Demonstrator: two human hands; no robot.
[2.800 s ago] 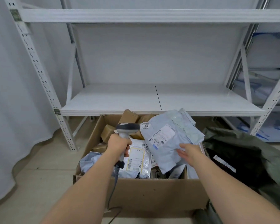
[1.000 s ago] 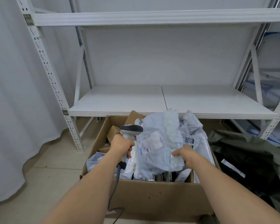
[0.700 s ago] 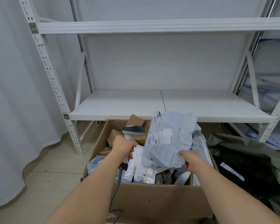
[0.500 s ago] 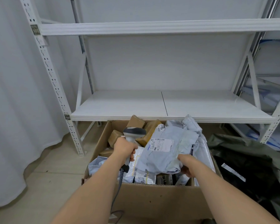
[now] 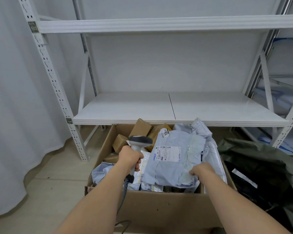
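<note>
Two hands work: your left hand (image 5: 130, 157) grips the grey handheld barcode scanner (image 5: 139, 143); your right hand (image 5: 200, 172) pinches the pale-blue plastic mailer bag (image 5: 172, 163), label up, at three o'clock of it, over the brown cardboard box (image 5: 166, 206).

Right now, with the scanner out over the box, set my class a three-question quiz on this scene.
1. True or false: the left hand grips the scanner.
2. Which way does the label on the grey parcel face? A) up, towards the camera B) down C) it is hidden under a hand
3. What does the right hand hold?

Key: 1 true. 2 A. 3 the grey parcel, by its near edge.
</note>
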